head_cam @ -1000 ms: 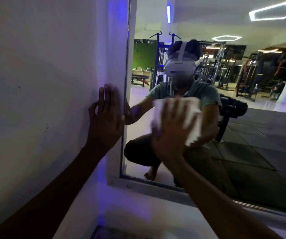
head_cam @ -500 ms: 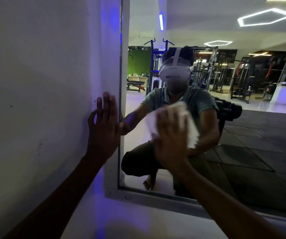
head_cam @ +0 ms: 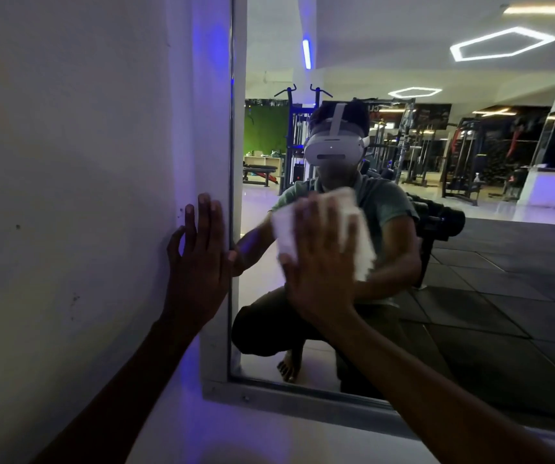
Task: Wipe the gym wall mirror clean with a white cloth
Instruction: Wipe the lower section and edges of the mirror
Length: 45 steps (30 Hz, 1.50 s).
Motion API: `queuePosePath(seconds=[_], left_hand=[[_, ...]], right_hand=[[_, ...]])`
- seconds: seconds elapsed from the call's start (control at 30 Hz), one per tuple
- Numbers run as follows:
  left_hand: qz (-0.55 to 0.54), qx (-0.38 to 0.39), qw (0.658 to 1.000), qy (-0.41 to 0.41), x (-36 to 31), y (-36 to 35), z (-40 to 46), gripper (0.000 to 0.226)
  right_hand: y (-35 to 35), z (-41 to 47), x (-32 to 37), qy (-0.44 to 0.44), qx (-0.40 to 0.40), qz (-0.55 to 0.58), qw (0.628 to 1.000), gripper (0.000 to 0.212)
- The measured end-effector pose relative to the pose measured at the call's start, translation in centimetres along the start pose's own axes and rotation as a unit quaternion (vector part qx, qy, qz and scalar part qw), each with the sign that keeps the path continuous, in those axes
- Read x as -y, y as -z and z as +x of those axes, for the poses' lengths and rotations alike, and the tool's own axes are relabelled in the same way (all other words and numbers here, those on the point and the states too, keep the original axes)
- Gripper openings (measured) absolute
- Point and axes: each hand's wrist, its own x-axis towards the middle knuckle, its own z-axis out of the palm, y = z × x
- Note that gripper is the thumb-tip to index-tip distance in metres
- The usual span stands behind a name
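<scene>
The wall mirror (head_cam: 470, 279) fills the right side of the view, with a pale metal frame (head_cam: 217, 380) along its left and bottom edges. My right hand (head_cam: 323, 262) presses a white cloth (head_cam: 284, 231) flat against the glass in the lower left part of the mirror, fingers spread and straight. The cloth sticks out to the left and right of my fingers. My left hand (head_cam: 199, 262) rests flat on the white wall right beside the mirror's left frame. The glass reflects a crouching person with a headset.
The white wall (head_cam: 68, 195) takes up the left half of the view. A pale ledge (head_cam: 269, 440) runs below the mirror's bottom frame. The reflection holds gym machines, dark floor mats and ceiling lights.
My right hand with the cloth has slid slightly to the right and up on the glass. My left hand has stayed on the wall.
</scene>
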Motion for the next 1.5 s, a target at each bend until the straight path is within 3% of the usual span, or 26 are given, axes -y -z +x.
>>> queuePosePath(seconds=[0.07, 0.13, 0.27, 0.43, 0.53, 0.63, 0.77, 0.9, 0.97, 1.07, 1.17, 1.33, 1.43, 1.5], left_hand=[[-0.008, 0.006, 1.000, -0.013, 0.3, 0.2, 0.0, 0.076], [-0.001, 0.008, 1.000, -0.009, 0.3, 0.2, 0.0, 0.076], [0.004, 0.005, 1.000, 0.022, -0.4, 0.1, -0.1, 0.075], [0.027, 0.018, 0.999, 0.026, -0.6, 0.3, -0.1, 0.074], [0.030, 0.022, 0.999, 0.020, -0.5, 0.5, -0.3, 0.075], [0.040, 0.016, 0.999, 0.015, -0.3, 0.5, -0.2, 0.076], [0.046, 0.018, 0.999, 0.012, 0.0, 0.3, -0.1, 0.075], [0.060, 0.015, 0.998, -0.008, 0.6, 0.1, 0.2, 0.073], [0.066, 0.016, 0.998, -0.010, 0.8, 0.1, 0.3, 0.073], [0.062, 0.023, 0.998, -0.011, 0.7, 0.6, 0.3, 0.075], [0.025, -0.003, 0.999, -0.024, 0.4, 1.9, 0.7, 0.074], [-0.013, -0.052, 0.998, -0.033, 0.5, 4.7, 9.3, 0.068], [-0.045, -0.064, 0.997, -0.022, 1.0, 3.9, 12.3, 0.067], [-0.060, -0.072, 0.995, -0.031, 1.7, 2.8, 12.2, 0.067]], right_hand=[[0.3, 1.0, -0.4, 0.099, 0.022, 0.009, 0.995, 0.080], [1.3, 0.8, -3.3, 0.128, 0.013, 0.011, 0.992, 0.076], [2.1, -5.0, -8.2, 0.010, -0.007, -0.007, 1.000, 0.077], [1.0, -6.2, -4.1, -0.062, -0.017, 0.014, 0.998, 0.078], [0.7, -2.4, -1.8, 0.064, 0.014, 0.057, 0.996, 0.074], [1.7, -0.4, -5.2, 0.143, 0.021, 0.032, 0.989, 0.073], [4.3, -0.8, -11.5, 0.003, -0.010, -0.050, 0.999, 0.077], [3.5, 1.9, -6.9, -0.089, -0.035, -0.111, 0.989, 0.080], [2.5, 4.7, -2.7, -0.051, -0.046, -0.084, 0.994, 0.080], [1.6, 7.7, 1.9, 0.094, -0.013, -0.042, 0.995, 0.078], [2.1, 9.3, -0.8, 0.186, -0.017, -0.022, 0.982, 0.078], [6.1, 8.5, -10.9, -0.033, -0.071, -0.083, 0.993, 0.085], [5.2, 10.0, -7.0, -0.121, -0.101, -0.102, 0.982, 0.085], [3.8, 12.6, -2.7, -0.076, -0.116, -0.073, 0.988, 0.080]])
